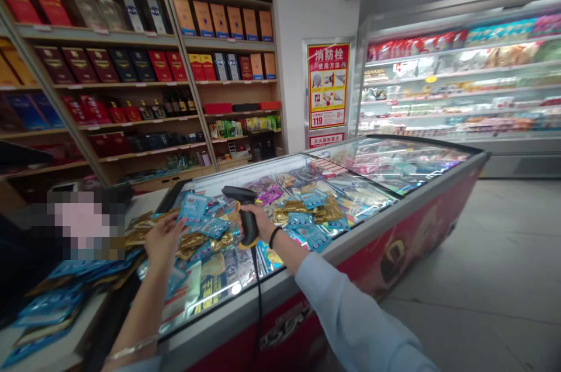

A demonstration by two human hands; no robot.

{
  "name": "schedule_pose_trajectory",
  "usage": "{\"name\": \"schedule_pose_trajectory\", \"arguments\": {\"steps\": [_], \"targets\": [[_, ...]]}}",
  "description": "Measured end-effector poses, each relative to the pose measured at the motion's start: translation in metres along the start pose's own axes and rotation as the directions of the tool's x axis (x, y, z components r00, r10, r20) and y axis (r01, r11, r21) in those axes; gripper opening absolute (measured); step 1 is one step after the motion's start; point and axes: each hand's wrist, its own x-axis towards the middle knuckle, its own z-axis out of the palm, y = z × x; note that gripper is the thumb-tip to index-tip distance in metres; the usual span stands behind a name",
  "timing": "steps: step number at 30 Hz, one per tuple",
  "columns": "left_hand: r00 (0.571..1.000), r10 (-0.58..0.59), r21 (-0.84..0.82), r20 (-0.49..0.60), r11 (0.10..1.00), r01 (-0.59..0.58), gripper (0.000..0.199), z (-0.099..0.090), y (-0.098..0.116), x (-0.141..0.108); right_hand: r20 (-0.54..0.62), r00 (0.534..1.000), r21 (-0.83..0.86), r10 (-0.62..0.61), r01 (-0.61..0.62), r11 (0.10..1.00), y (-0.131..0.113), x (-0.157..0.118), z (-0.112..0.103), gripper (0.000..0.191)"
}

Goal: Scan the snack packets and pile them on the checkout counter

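Observation:
My right hand [258, 221] is wrapped round the handle of a black and yellow barcode scanner [249, 223], whose head points left above the freezer's glass top. A black cable hangs from its base. To the left, my left hand [165, 233] pinches the edge of a blue packet [193, 207], held up in front of the scanner head. Beneath both hands, blue packets and gold packets [191, 240] lie scattered on the glass. Another heap of gold and blue packets [322, 208] sits on the glass to the right of the scanner.
A long chest freezer [350, 243] with red sides stretches away to the right. More packets [52, 305] pile on a counter at the left, beside a partly pixelated person. Shelves of boxes [127, 65] stand behind; a lit refrigerated display [456, 91] is at the back right.

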Motion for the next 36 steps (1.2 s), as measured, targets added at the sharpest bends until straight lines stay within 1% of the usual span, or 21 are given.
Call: {"name": "schedule_pose_trajectory", "arguments": {"steps": [2, 3, 5, 7, 10, 11, 12, 15, 16, 17, 18, 19, 21, 22, 24, 26, 28, 30, 32, 36], "targets": [[0.984, -0.085, -0.109, 0.159, 0.989, 0.103, 0.032, 0.023, 0.012, -0.012, -0.016, 0.999, -0.010, -0.035, 0.035, 0.999, -0.021, -0.011, -0.013, 0.019], [0.966, -0.115, -0.155, 0.232, 0.976, 0.153, 0.035, 0.038, 0.019, -0.019, -0.031, 0.998, -0.018, -0.053, 0.053, 0.998, -0.032, -0.017, -0.021, 0.020], [0.931, -0.145, -0.210, 0.336, 0.952, 0.224, 0.040, 0.073, 0.032, -0.035, -0.080, 0.992, -0.034, -0.098, 0.096, 0.995, -0.056, -0.032, -0.041, 0.022], [0.883, -0.152, -0.246, 0.445, 0.927, 0.283, 0.044, 0.112, 0.045, -0.054, -0.146, 0.976, -0.051, -0.161, 0.155, 0.987, -0.081, -0.050, -0.065, 0.023], [0.819, -0.112, -0.276, 0.563, 0.908, 0.314, 0.048, 0.166, 0.062, -0.084, -0.230, 0.942, -0.078, -0.245, 0.233, 0.969, -0.113, -0.078, -0.102, 0.023], [0.812, -0.090, -0.294, 0.577, 0.904, 0.309, 0.049, 0.181, 0.066, -0.094, -0.257, 0.929, -0.081, -0.267, 0.255, 0.964, -0.121, -0.088, -0.115, 0.023], [0.816, -0.064, -0.319, 0.574, 0.901, 0.295, 0.050, 0.194, 0.069, -0.104, -0.286, 0.915, -0.080, -0.286, 0.275, 0.958, -0.128, -0.096, -0.126, 0.024], [0.869, 0.026, -0.411, 0.495, 0.888, 0.208, 0.053, 0.221, 0.068, -0.126, -0.363, 0.868, -0.067, -0.338, 0.337, 0.939, -0.137, -0.118, -0.160, 0.025], [0.879, 0.054, -0.427, 0.474, 0.887, 0.176, 0.053, 0.227, 0.066, -0.131, -0.379, 0.857, -0.062, -0.350, 0.354, 0.933, -0.137, -0.123, -0.171, 0.026], [0.880, 0.080, -0.424, 0.468, 0.894, 0.144, 0.052, 0.233, 0.062, -0.135, -0.391, 0.848, -0.054, -0.359, 0.368, 0.928, -0.135, -0.127, -0.181, 0.027], [0.872, 0.107, -0.392, 0.478, 0.914, 0.103, 0.048, 0.237, 0.058, -0.138, -0.399, 0.843, -0.044, -0.360, 0.375, 0.926, -0.132, -0.130, -0.191, 0.028], [0.855, 0.133, -0.329, 0.501, 0.943, 0.046, 0.043, 0.242, 0.053, -0.140, -0.408, 0.840, -0.030, -0.358, 0.380, 0.925, -0.129, -0.132, -0.200, 0.029], [0.802, 0.183, -0.139, 0.568, 0.982, -0.126, 0.028, 0.249, 0.042, -0.143, -0.432, 0.835, 0.004, -0.340, 0.378, 0.926, -0.123, -0.133, -0.215, 0.030], [0.771, 0.205, -0.043, 0.603, 0.973, -0.225, 0.021, 0.251, 0.037, -0.144, -0.445, 0.834, 0.021, -0.326, 0.374, 0.927, -0.120, -0.133, -0.221, 0.029], [0.719, 0.235, 0.105, 0.654, 0.913, -0.394, 0.015, 0.255, 0.029, -0.146, -0.461, 0.831, 0.043, -0.312, 0.372, 0.927, -0.116, -0.133, -0.228, 0.028], [0.697, 0.235, 0.200, 0.677, 0.853, -0.482, 0.014, 0.258, 0.024, -0.149, -0.461, 0.840, 0.048, -0.288, 0.348, 0.936, -0.114, -0.132, -0.230, 0.025], [0.695, 0.202, 0.264, 0.690, 0.824, -0.501, 0.016, 0.259, 0.021, -0.151, -0.457, 0.852, 0.042, -0.256, 0.309, 0.950, -0.113, -0.132, -0.230, 0.023], [0.691, 0.162, 0.280, 0.705, 0.831, -0.481, 0.018, 0.260, 0.021, -0.154, -0.457, 0.857, 0.039, -0.240, 0.289, 0.957, -0.112, -0.131, -0.229, 0.020], [0.684, 0.145, 0.269, 0.715, 0.846, -0.461, 0.019, 0.261, 0.021, -0.156, -0.463, 0.851, 0.044, -0.246, 0.299, 0.953, -0.112, -0.130, -0.230, 0.019], [0.683, 0.146, 0.209, 0.715, 0.889, -0.408, 0.016, 0.261, 0.022, -0.158, -0.482, 0.844, 0.056, -0.236, 0.299, 0.953, -0.113, -0.129, -0.231, 0.020]]}}
